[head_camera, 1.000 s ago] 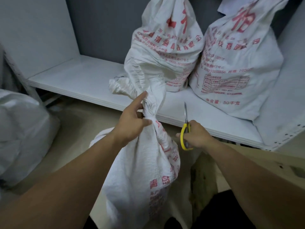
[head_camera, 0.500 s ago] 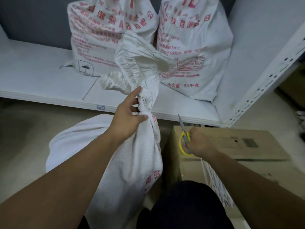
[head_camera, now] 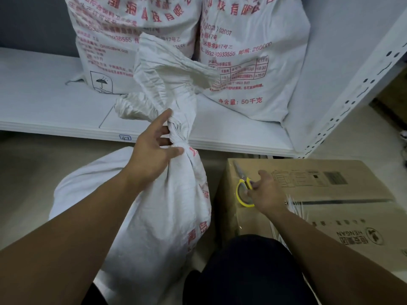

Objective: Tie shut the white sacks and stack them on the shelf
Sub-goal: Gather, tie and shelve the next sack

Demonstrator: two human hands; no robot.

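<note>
— Where was the sack point(head_camera: 158, 205)?

— On the floor below the shelf point(head_camera: 55, 106), upright, long axis vertical. Your left hand point(head_camera: 154, 155) gripped its twisted neck, fingers curled round.

— Your right hand point(head_camera: 266, 194)?

— Well to the right, pinching the scissors point(head_camera: 243, 190) on the box point(head_camera: 330, 186). The left was nearer.

The left hand point(head_camera: 152, 155) is squeezing the bunched neck of a white sack point(head_camera: 167, 216) standing on the floor. The right hand point(head_camera: 267, 193) is holding yellow scissors point(head_camera: 242, 188) flat on a cardboard box point(head_camera: 330, 183). Behind, an umbrella-mark sack point(head_camera: 132, 40) and a second sack point(head_camera: 253, 51) are standing side by side on the shelf point(head_camera: 44, 106).
</note>
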